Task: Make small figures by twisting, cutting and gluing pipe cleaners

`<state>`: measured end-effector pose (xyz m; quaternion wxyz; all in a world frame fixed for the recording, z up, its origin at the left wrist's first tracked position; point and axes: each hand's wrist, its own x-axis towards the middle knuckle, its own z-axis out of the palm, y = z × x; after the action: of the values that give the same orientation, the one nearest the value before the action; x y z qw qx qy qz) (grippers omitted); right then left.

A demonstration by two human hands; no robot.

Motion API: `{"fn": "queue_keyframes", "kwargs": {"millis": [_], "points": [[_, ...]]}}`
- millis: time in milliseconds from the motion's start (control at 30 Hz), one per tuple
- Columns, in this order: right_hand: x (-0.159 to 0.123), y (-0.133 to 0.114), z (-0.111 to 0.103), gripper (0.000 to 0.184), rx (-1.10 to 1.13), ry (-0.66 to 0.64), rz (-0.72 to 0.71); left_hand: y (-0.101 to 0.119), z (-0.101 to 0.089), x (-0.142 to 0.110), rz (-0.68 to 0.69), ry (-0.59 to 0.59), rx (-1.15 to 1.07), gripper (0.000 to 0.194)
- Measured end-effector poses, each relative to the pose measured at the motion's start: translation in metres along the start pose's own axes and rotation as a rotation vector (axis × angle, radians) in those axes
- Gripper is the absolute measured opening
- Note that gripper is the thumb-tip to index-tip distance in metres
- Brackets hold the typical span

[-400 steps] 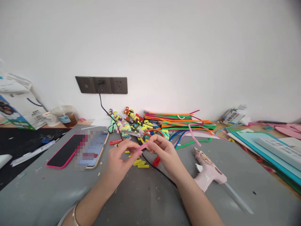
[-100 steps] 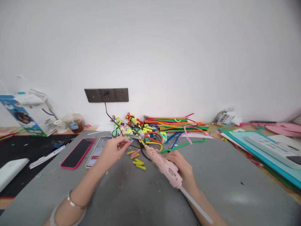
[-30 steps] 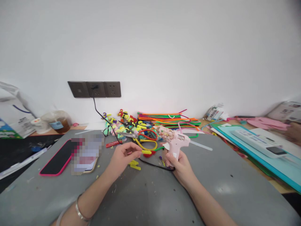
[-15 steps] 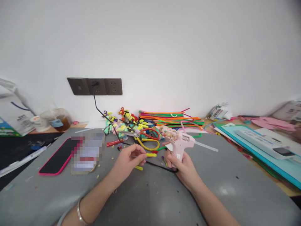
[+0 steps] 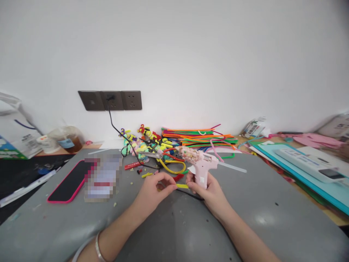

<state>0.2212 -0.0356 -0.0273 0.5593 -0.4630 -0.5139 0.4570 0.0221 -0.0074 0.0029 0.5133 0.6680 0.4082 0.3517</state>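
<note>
My left hand [image 5: 156, 191] pinches a short yellow pipe cleaner piece [image 5: 182, 186] between thumb and fingers. The piece's free end points right and reaches the fingers of my right hand [image 5: 205, 187]; whether they touch it I cannot tell. That right hand is wrapped round the handle of a pink glue gun [image 5: 201, 165], held upright with its crusted nozzle pointing left. A clear glue stick [image 5: 233, 167] juts from the gun's back. Just behind my hands lie a red pipe cleaner piece [image 5: 178, 177] and another yellow piece [image 5: 147, 175].
Scissors [image 5: 173, 166] with red and yellow handles lie before small pipe cleaner figures [image 5: 148, 133]. Bundled pipe cleaners [image 5: 199, 137] rest by the wall. A black cord [image 5: 120, 131] runs from the socket. Two phones [image 5: 71, 181] lie left, a drink cup [image 5: 69, 140] behind; folders [image 5: 283, 156] lie right.
Earlier, both hands held a pink piece while the glue gun lay at the right. Since then my right hand has taken up the gun. My left hand has moved the yellow piece right, toward my right hand.
</note>
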Motion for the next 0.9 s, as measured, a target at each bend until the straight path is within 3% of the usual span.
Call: {"fn": "queue_keyframes", "kwargs": {"millis": [267, 500, 900], "points": [[0.0013, 0.0039, -0.0013, 0.035, -0.003, -0.057, -0.026, -0.0015, 0.0014, -0.0014, 0.025, 0.062, 0.019, 0.015], [0.0013, 0.0056, -0.0009, 0.036, -0.003, -0.017, -0.037, -0.004, 0.0016, 0.0005, 0.057, 0.068, 0.031, 0.012], [0.0013, 0.0061, -0.0001, 0.033, 0.042, -0.015, -0.037, -0.0033, 0.0024, 0.0013, -0.009, 0.094, 0.028, 0.018]]}}
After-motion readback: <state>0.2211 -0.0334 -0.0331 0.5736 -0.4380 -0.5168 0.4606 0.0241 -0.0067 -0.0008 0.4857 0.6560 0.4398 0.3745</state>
